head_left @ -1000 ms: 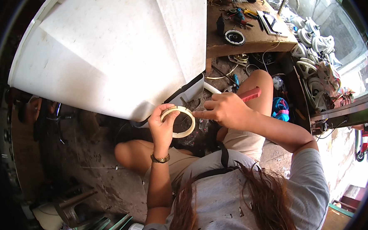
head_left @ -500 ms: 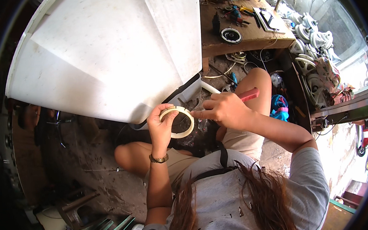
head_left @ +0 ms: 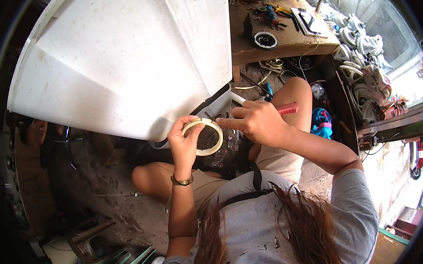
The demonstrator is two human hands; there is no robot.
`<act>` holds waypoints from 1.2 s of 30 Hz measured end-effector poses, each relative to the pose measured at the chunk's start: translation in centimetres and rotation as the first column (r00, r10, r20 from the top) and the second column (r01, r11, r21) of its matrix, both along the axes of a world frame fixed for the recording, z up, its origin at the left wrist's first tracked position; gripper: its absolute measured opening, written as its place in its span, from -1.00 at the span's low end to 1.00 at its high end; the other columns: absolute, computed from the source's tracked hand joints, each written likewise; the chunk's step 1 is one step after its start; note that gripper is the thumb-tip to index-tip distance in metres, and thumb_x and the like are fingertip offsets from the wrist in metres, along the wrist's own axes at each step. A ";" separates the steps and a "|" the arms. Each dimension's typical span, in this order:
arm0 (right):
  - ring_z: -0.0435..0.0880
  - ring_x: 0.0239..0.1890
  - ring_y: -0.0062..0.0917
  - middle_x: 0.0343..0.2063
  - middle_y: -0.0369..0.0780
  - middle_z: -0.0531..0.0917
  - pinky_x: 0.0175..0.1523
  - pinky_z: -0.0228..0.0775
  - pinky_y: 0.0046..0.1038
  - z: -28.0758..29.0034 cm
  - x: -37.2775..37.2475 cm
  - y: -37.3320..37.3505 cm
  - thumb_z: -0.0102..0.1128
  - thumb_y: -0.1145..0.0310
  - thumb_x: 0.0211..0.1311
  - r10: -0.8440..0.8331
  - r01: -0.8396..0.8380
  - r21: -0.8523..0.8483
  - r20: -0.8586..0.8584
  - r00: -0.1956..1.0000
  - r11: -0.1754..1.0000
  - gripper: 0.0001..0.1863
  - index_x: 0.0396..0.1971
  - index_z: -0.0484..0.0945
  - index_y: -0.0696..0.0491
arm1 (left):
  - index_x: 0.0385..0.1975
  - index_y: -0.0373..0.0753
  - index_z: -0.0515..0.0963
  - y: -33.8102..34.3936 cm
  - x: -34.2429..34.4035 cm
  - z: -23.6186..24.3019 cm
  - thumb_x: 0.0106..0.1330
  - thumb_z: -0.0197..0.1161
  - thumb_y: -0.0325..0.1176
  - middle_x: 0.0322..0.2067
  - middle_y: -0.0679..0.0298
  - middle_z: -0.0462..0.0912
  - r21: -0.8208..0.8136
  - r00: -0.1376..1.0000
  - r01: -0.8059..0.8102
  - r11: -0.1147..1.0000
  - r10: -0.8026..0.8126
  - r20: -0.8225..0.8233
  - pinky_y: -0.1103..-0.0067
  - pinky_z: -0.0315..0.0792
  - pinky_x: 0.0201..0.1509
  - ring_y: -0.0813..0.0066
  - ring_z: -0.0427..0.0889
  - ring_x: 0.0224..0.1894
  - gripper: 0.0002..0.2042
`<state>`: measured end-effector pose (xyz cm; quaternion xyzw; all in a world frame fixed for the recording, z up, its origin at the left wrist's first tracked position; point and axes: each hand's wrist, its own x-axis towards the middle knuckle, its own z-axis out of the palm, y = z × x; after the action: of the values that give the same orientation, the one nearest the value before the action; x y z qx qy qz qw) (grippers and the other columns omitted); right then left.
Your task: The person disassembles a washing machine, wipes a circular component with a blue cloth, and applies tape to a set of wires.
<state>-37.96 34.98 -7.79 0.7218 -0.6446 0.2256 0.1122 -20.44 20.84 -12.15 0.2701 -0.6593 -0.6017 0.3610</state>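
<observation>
In front of my lap, my left hand (head_left: 182,142) grips a cream-coloured ring (head_left: 211,150) by its left side, with the thumb inside the opening. Small dark marks or notches show along its upper rim. My right hand (head_left: 262,123) is closed round a slim red tool with a ribbed handle (head_left: 288,109); the handle sticks out behind the hand. Its index finger points along the tool to the ring's upper right edge. The working tip is too small to make out. A large white panel (head_left: 121,55) stands just beyond my left hand.
A wooden bench (head_left: 283,47) at the far right bears pliers (head_left: 272,20), a black-and-white round part (head_left: 265,40) and a notebook (head_left: 308,21). White wheel-like parts (head_left: 357,40) are heaped at the right. Blue cloth (head_left: 320,124) lies beside my right knee.
My right hand has shifted slightly up and left, its fingertip moving along the ring's upper right edge. The ring has risen and turned a little in my left hand.
</observation>
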 end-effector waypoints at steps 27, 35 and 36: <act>0.59 -0.43 -0.49 -0.48 -0.36 0.57 -0.35 0.50 -0.47 0.1 0.6 0.2 0.17 0.39 -0.07 0.074 -0.064 0.194 -0.044 0.996 0.979 -0.55 -0.07 0.61 -0.23 | -0.27 -0.36 0.52 -0.5 1.0 -1.7 0.18 0.33 -0.51 -0.34 0.32 0.61 0.152 1.000 -0.026 0.988 0.027 -0.003 0.73 0.45 -0.18 0.66 0.55 -0.30 -0.83; 0.55 -0.63 -0.41 -0.52 -0.25 0.64 -0.46 0.43 -0.47 0.3 -5.1 0.0 0.05 0.46 0.22 -0.098 0.014 0.124 0.702 0.705 0.992 -0.79 -0.18 0.60 -0.04 | -0.17 -0.23 0.46 -1.1 0.9 -2.5 0.37 0.15 -0.37 -0.55 0.52 0.36 0.518 0.980 0.164 0.840 -0.080 -0.181 0.79 0.08 -0.65 0.86 0.16 -0.63 -0.87; 0.53 -0.63 -0.44 -0.54 -0.24 0.63 -0.46 0.42 -0.48 0.7 -7.2 0.0 0.00 0.41 0.29 -0.157 0.071 0.141 0.833 0.531 0.988 -0.83 -0.20 0.56 0.02 | -0.12 -0.20 0.44 -0.9 0.5 -3.1 0.41 0.09 -0.28 -0.59 0.53 0.24 0.580 0.969 0.195 0.791 -0.066 -0.236 0.78 0.08 -0.66 0.81 0.14 -0.65 -0.83</act>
<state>-45.14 35.03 -7.10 0.4857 -0.6742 0.5072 -0.2289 -19.92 19.96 -15.23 0.2609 -0.4119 -0.8270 0.2799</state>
